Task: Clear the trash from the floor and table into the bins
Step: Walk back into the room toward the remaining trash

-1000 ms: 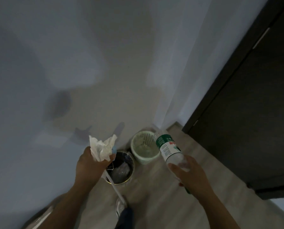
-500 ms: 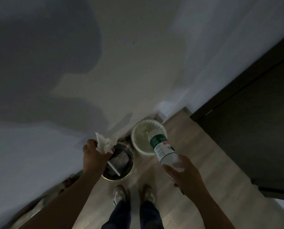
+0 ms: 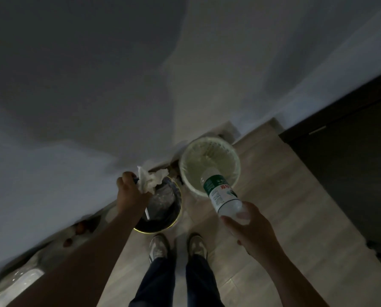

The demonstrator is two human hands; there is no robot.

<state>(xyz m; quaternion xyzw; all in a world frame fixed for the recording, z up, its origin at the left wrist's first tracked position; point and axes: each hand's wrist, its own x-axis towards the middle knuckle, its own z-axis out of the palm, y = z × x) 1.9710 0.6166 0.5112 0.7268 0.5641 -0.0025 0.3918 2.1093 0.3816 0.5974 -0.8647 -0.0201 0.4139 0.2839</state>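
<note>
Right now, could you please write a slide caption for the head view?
Left hand holds crumpled tissue over the dark bin; right hand holds a plastic bottle over the pale bin.

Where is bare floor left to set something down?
Bare floor lies between the pale bin and the door, and right of the shoes. Crowded along the wall: dark bin and pale bin stand close, shoes just below.

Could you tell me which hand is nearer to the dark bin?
Left. The left hand, gripping tissue, is over the dark bin. The right hand is off to the right, holding a bottle whose top is over the pale bin.
</note>
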